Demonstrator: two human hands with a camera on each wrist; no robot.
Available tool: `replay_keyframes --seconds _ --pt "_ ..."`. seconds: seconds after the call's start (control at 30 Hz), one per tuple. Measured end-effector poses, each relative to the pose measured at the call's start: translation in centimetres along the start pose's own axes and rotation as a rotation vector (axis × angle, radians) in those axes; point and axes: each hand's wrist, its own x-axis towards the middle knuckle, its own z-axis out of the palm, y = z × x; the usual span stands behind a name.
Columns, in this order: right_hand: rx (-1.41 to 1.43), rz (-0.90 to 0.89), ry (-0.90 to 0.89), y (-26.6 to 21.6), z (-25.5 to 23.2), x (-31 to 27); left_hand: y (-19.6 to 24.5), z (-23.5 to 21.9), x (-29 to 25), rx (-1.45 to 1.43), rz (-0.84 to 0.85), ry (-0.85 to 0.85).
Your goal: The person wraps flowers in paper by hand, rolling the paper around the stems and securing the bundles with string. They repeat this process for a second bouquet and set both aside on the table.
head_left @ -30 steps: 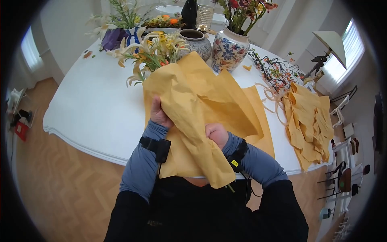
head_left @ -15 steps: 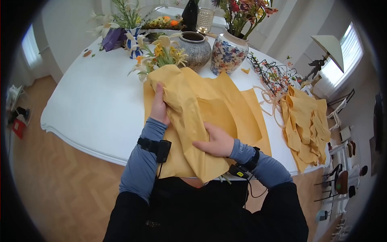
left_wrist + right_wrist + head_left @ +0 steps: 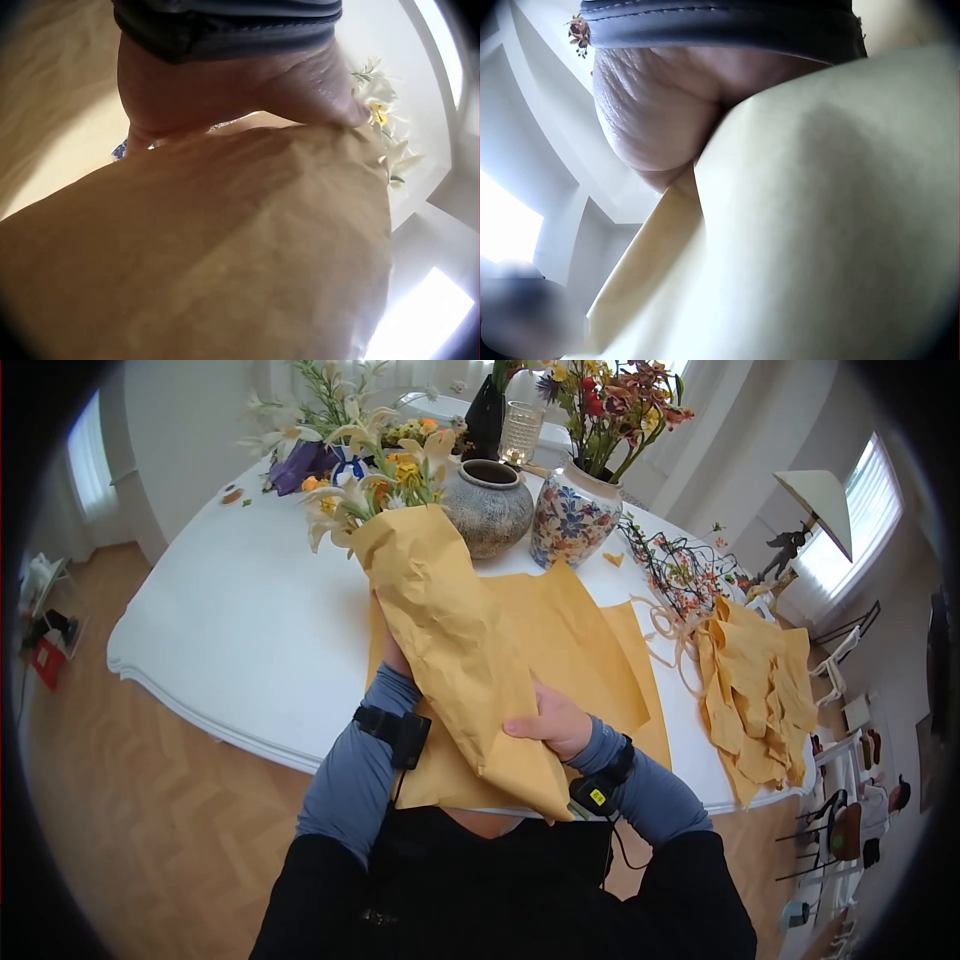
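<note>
A bouquet of cream lilies and small yellow flowers is rolled in tan wrapping paper, slanting from upper left to lower right. My left hand holds the roll from its left side, mostly hidden behind the paper in the head view. The left wrist view shows that hand along the paper's edge, with lily blooms beyond it. Lower down, my right hand grips the roll's right side, thumb on the front and fingers out of sight behind. Another sheet of tan paper lies flat beneath on the white table.
A grey stone-like vase and a floral-patterned vase stand behind the bouquet. To the right lie crumpled tan paper, pale ribbon and dark twigs with red berries. The white table's edge curves nearby.
The paper's loose right side has come round the stems into a tighter roll. My right hand let go, spread over the paper and now grips its right side; my left hand slid behind it.
</note>
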Motion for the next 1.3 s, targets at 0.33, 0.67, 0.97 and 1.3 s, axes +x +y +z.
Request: replay_keyframes --seconds 0.33,0.67,0.97,1.3 --pt "-0.016 -0.113 0.025 -0.8 -0.4 -0.1 -0.2 0.1 1.9 0.105 -0.108 0.090" --pt "0.027 -0.038 -0.095 1.2 0.8 1.2 -1.1 -0.3 0.2 0.219 -0.036 0.206" --pt "-0.027 -0.153 0.084 2.1 -1.1 2.6 -0.3 4.3 0.1 0.206 0.012 0.129" --pt "0.317 0.005 -0.084 2.7 -2.5 2.8 -0.6 1.4 -1.3 -0.063 -0.094 -0.243"
